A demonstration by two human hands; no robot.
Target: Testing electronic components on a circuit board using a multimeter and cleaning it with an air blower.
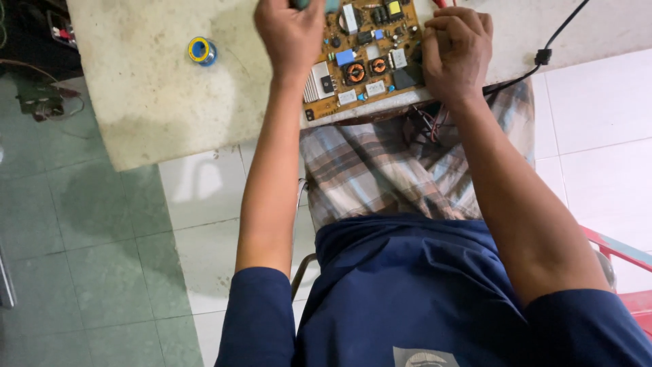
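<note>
A brown circuit board point(367, 61) with coils, capacitors and a silver heat sink lies at the near edge of a pale stone table point(156, 102). My left hand point(291, 32) is closed over the board's left side, gripping a teal-handled tool that pokes out at the frame's top. My right hand point(456, 51) rests curled on the board's right edge, fingers folded down on it. What lies under either hand is hidden.
A small spool of solder point(202, 50) with a blue and yellow core sits on the table to the left. A black cable point(543, 54) runs off the table's right side. Thin wires point(426, 122) hang below the board over my checked-cloth lap. Tiled floor surrounds the table.
</note>
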